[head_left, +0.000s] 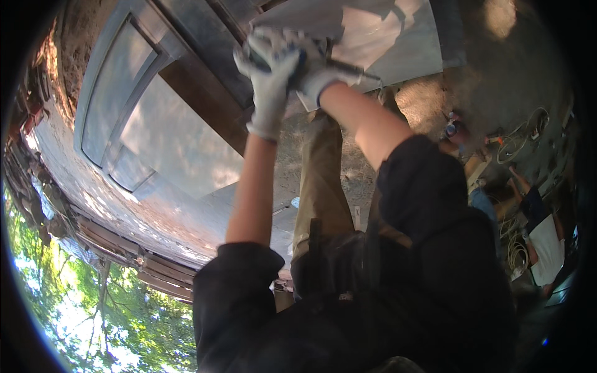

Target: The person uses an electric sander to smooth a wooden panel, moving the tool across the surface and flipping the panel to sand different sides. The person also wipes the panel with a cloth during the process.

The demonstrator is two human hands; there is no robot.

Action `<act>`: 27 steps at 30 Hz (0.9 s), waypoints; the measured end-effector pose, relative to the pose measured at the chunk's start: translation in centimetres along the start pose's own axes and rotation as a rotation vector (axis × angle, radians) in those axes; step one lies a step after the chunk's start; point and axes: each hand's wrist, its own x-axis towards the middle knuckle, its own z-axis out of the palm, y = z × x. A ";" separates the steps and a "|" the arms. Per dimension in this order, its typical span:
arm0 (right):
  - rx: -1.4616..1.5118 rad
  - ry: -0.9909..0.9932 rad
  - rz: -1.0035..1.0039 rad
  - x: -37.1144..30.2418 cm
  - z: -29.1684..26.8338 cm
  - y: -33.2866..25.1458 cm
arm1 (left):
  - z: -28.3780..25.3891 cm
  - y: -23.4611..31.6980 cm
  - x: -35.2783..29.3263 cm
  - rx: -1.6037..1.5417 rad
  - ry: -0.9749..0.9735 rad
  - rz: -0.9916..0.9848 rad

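A dark tool (339, 67) is clamped by gloved fingers of both hands above a grey sheet (398, 43).

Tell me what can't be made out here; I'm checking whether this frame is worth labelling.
Head view:
- Tool: mostly covered by the gloved left hand and right hand; kind unclear.
- Items on the ground: too small, bent by the rim.
- Panel: cut off at the top edge.

white gloves (273, 81), grey panel (180, 143), khaki trousers (320, 186)
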 end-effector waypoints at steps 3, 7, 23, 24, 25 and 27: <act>-0.049 0.100 0.019 5.4 -2.9 0.6 | 0.1 3.4 7.3 -0.010 -0.128 -0.036; 0.119 0.249 0.091 6.3 -4.1 -0.9 | 0.0 6.1 10.2 -0.075 0.015 -0.120; 0.170 0.231 0.262 -15.1 5.7 8.5 | 12.3 -2.7 -11.4 -0.090 -0.327 -0.296; 0.162 0.275 0.337 -15.9 5.3 10.1 | 14.1 -3.5 -11.1 0.040 -0.349 -0.209; 0.153 0.327 0.410 -16.2 5.0 12.4 | 17.0 -3.2 -10.2 -0.060 -0.321 -0.253; 0.182 0.385 0.519 -16.7 4.1 16.8 | 21.5 -2.7 -8.8 -0.129 -0.319 -0.314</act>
